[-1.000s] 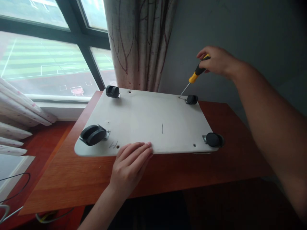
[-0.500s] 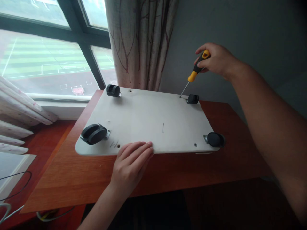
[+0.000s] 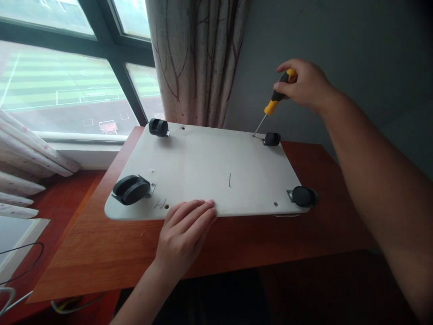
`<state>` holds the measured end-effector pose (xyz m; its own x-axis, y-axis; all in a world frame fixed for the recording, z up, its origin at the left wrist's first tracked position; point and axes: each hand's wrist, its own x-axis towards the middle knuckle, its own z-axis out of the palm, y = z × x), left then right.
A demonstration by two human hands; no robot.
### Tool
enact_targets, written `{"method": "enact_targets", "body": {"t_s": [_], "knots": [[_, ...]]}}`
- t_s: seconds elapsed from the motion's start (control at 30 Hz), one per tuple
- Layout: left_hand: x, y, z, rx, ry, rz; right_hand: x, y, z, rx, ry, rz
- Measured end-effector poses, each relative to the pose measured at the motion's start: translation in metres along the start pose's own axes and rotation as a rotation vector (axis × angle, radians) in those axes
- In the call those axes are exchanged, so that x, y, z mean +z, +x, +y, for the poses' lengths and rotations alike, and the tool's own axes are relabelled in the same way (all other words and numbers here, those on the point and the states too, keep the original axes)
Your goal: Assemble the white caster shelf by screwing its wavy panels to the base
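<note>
A yellow-and-black screwdriver (image 3: 270,107) slants down to the left, its tip at the far edge of a white board (image 3: 203,167), at a screw spot beside a black caster. My right hand (image 3: 304,83) is closed round its handle, thumb and fingers at the upper end. My left hand (image 3: 186,230) lies over the board's near edge, fingers together on top; its thumb is hidden. Black casters sit at the corners: far left (image 3: 158,127), near left (image 3: 131,189), far right (image 3: 272,138) and near right (image 3: 303,197).
The board rests on a reddish-brown wooden table (image 3: 118,253). A screw head (image 3: 275,204) and a hole (image 3: 166,206) show near its front edge. Behind are a patterned curtain (image 3: 196,63) and a grey wall (image 3: 355,54). Cables (image 3: 40,253) lie at the lower left, below a window.
The right hand's fingers have shifted on the screwdriver handle, which looks slightly turned. The tip stays at the same spot. My left hand and the board keep their places; the view moved slightly.
</note>
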<state>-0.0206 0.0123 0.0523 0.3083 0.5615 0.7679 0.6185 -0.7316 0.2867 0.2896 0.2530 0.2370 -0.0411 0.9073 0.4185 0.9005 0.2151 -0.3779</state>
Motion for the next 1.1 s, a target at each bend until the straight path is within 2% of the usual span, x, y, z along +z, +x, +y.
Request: {"method": "enact_targets", "body": {"t_s": [0.07,0.13,0.27,0.33,0.47,0.53,0.63,0.73,0.8,0.87,0.93,1.1], "knots": [[0.0,-0.001,0.0,0.001,-0.003,-0.007,0.001,-0.002,-0.003,-0.007,-0.18,0.09],[-0.001,-0.002,-0.001,-0.001,-0.004,-0.017,0.001,-0.001,-0.005,0.024,-0.232,0.107],[0.0,-0.002,-0.001,-0.005,0.005,-0.016,0.002,0.004,-0.001,0.054,0.103,-0.06],[0.0,-0.001,-0.001,-0.001,0.006,-0.009,0.002,0.004,0.001,0.041,0.167,-0.075],[0.001,-0.001,-0.001,-0.002,0.006,-0.005,0.002,-0.001,0.001,0.01,-0.175,0.113],[0.0,0.0,-0.001,-0.004,0.008,-0.006,0.001,-0.002,0.001,0.039,-0.286,0.129],[0.0,0.001,0.0,-0.006,0.016,-0.002,-0.002,0.001,0.004,0.098,-0.1,0.001],[-0.001,0.002,0.001,-0.003,0.02,-0.003,-0.004,0.001,0.006,0.082,0.137,-0.099],[-0.001,0.002,0.001,-0.002,0.021,-0.008,-0.005,-0.002,0.005,0.046,0.044,-0.035],[-0.001,0.001,0.001,-0.002,0.021,-0.01,-0.006,-0.005,0.003,0.018,-0.167,0.062],[-0.001,0.0,0.0,0.0,0.02,-0.008,-0.007,-0.005,0.002,0.019,-0.269,0.083],[0.0,-0.002,-0.001,-0.007,0.011,-0.024,-0.008,-0.002,0.0,0.081,0.083,-0.117]]}}
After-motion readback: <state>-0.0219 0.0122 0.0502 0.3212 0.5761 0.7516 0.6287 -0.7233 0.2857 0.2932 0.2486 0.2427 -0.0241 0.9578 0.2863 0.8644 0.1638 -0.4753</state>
